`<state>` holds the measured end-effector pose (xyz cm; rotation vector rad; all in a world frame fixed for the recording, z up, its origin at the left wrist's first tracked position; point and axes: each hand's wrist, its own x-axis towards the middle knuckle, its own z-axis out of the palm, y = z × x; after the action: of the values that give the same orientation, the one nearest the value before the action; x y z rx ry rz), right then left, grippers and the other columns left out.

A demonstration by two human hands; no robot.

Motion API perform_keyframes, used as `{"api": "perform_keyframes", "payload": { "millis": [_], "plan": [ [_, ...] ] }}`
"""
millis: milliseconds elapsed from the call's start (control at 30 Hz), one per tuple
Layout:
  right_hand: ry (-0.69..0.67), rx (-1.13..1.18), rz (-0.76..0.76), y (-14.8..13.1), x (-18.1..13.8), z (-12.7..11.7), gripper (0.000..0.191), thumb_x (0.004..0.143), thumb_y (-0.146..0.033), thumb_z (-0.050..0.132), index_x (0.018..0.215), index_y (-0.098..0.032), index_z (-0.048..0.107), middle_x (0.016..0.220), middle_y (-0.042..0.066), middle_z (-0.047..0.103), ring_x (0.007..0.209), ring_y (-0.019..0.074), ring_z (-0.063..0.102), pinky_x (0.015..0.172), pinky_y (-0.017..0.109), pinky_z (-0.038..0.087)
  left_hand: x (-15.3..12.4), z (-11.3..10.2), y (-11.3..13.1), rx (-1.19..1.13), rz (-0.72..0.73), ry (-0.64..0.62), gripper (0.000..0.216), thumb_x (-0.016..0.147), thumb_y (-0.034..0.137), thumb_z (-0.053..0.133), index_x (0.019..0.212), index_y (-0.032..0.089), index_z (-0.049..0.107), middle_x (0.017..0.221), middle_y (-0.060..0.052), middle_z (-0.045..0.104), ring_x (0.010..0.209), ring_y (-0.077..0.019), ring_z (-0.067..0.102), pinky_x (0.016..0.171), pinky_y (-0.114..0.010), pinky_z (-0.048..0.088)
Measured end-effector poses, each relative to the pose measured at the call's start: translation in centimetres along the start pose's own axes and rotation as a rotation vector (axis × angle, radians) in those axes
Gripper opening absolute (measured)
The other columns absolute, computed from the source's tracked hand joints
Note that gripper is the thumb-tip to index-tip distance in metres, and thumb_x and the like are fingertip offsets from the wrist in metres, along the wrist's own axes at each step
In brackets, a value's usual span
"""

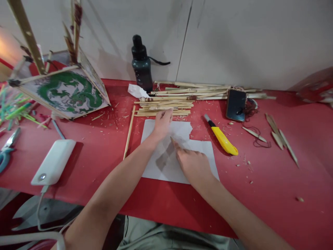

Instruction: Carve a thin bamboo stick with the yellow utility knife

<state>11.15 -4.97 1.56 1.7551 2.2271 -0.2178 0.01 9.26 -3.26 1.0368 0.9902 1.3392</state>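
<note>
A white sheet of paper [205,149], torn along its upper right edge, lies flat on the red table. My left hand [163,122] reaches over the paper's top edge to the row of cut bamboo sticks [179,113]. Its fingers are bent together, and what they hold, if anything, is hidden. Low over the middle of the sheet, my right hand [194,165] is closed with the forefinger stretched forward. A small, thin, light-brown pointed stick [172,140] shows at its fingertips; most of it is covered. Both hands cast shadows on the paper.
A yellow cutter knife [224,140] and a phone [236,105] lie right. Behind stand a dark bottle [142,67] and long bamboo strips [203,91]. Leftward are a dragon-painted lantern [70,92], a white power bank [54,162] with cable, and scissors [7,149]. One stick [129,133] lies beside the paper.
</note>
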Motion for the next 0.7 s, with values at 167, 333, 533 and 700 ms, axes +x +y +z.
{"api": "perform_keyframes", "payload": {
  "millis": [167,333,533,700],
  "plan": [
    [-0.001,0.002,0.017,0.2,0.1,-0.2,0.055,0.105,-0.024,0.037,0.159,-0.027,0.044,0.093,0.012,0.079,0.081,0.0261,0.077,0.066,0.033,0.053,-0.1,0.0,0.1,0.029,0.010,-0.031,0.063,0.090,0.062,0.059,0.054,0.022,0.027,0.051,0.005,0.022,0.050,-0.0092,0.019,0.053,-0.032,0.017],
    [0.046,0.005,0.043,0.1,1.7,-0.7,0.055,0.105,-0.022,0.034,0.159,-0.025,0.045,0.097,0.012,0.080,0.084,0.0282,0.077,0.066,0.035,0.054,-0.2,-0.1,0.3,0.027,0.015,-0.039,0.063,0.091,0.062,0.058,0.053,0.022,0.027,0.051,0.005,0.022,0.050,-0.0097,0.020,0.054,-0.032,0.018],
    [0.015,0.012,-0.001,0.5,-0.9,0.9,0.056,0.105,-0.024,0.039,0.160,-0.027,0.043,0.092,0.009,0.079,0.079,0.0254,0.076,0.064,0.033,0.052,-0.2,0.1,0.1,0.023,0.014,-0.019,0.062,0.092,0.058,0.057,0.053,0.022,0.026,0.051,0.005,0.022,0.050,-0.0091,0.020,0.053,-0.032,0.018],
    [0.055,0.019,0.070,0.7,1.5,0.1,0.053,0.107,-0.028,0.036,0.158,-0.034,0.045,0.102,0.010,0.080,0.082,0.0275,0.077,0.067,0.036,0.054,-0.2,-0.1,0.0,-0.004,0.031,-0.048,0.057,0.093,0.049,0.058,0.054,0.021,0.026,0.052,0.005,0.020,0.049,-0.0085,0.018,0.053,-0.031,0.016]
  ]
}}
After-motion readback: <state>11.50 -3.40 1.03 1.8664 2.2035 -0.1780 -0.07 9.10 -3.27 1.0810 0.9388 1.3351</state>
